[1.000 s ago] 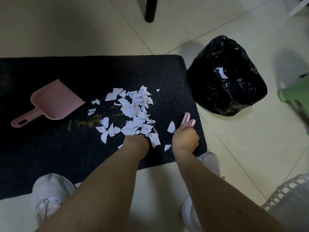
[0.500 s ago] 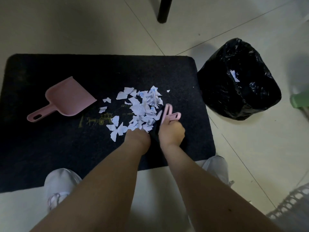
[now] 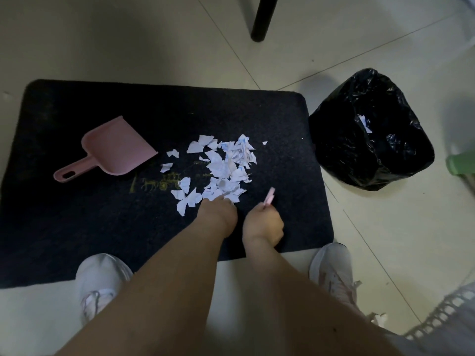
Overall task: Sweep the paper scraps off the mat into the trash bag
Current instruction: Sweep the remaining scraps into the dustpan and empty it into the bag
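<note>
White paper scraps (image 3: 221, 168) lie in a loose pile at the middle of the black mat (image 3: 77, 227). The pink dustpan (image 3: 113, 147) rests on the mat left of the pile, its mouth facing the scraps. An open black trash bag (image 3: 372, 134) stands on the floor past the mat's right edge, with a scrap or two inside. My right hand (image 3: 263, 224) grips a small pink brush (image 3: 270, 196), held just right of the pile's near edge. My left hand (image 3: 218, 214) is curled, knuckles down on the mat, touching the nearest scraps.
My two white shoes (image 3: 102, 283) (image 3: 331, 271) stand at the mat's near edge. A black furniture leg (image 3: 262, 19) stands on the tiled floor beyond the mat. A green object (image 3: 461, 164) shows at the right edge, and a white latticed basket (image 3: 449, 312) at the lower right.
My right hand swept the brush leftward, pushing the stray right-side scraps into the pile, then drew back toward me. My left hand stayed at the pile's near edge.
</note>
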The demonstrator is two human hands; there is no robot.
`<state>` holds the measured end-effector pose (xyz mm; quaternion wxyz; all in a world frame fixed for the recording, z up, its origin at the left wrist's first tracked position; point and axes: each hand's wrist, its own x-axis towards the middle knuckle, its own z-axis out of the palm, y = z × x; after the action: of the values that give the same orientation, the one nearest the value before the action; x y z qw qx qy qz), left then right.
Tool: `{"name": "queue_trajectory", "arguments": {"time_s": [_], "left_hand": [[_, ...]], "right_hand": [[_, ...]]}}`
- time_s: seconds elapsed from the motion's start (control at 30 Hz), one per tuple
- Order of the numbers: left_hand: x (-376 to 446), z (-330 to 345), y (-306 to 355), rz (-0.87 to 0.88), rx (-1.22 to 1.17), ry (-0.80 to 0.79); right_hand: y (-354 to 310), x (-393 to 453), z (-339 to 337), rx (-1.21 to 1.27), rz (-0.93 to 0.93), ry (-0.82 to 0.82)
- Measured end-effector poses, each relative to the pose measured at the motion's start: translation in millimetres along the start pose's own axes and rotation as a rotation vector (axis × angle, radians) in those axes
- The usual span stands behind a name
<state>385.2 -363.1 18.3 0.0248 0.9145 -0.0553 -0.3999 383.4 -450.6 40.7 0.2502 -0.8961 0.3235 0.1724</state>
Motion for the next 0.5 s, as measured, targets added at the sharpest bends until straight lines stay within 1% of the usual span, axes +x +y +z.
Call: {"name": "queue_trajectory", "arguments": {"time_s": [0.1, 0.23, 0.3, 0.43, 0.5], "left_hand": [[1.2, 5.2, -6.3, -0.009, -0.004, 0.004], [0.1, 10.4, -15.0, -0.038, -0.004, -0.004], [-0.9, 10.3, -16.4, -0.044, -0.008, 0.008], [-3.8, 8.5, -16.5, -0.046, -0.024, 0.022], [-5.9, 6.7, -15.2, -0.050, -0.032, 0.031]], "right_hand": [[-15.7, -1.0, 8.5, 0.027, -0.055, -0.041], [-24.7, 4.9, 9.2, 0.046, -0.126, -0.006], [-27.6, 10.9, 5.9, 0.096, -0.130, 0.002], [-33.4, 24.5, -3.9, 0.276, -0.103, 0.009], [-32.9, 31.0, -12.6, 0.290, -0.115, -0.007]]}}
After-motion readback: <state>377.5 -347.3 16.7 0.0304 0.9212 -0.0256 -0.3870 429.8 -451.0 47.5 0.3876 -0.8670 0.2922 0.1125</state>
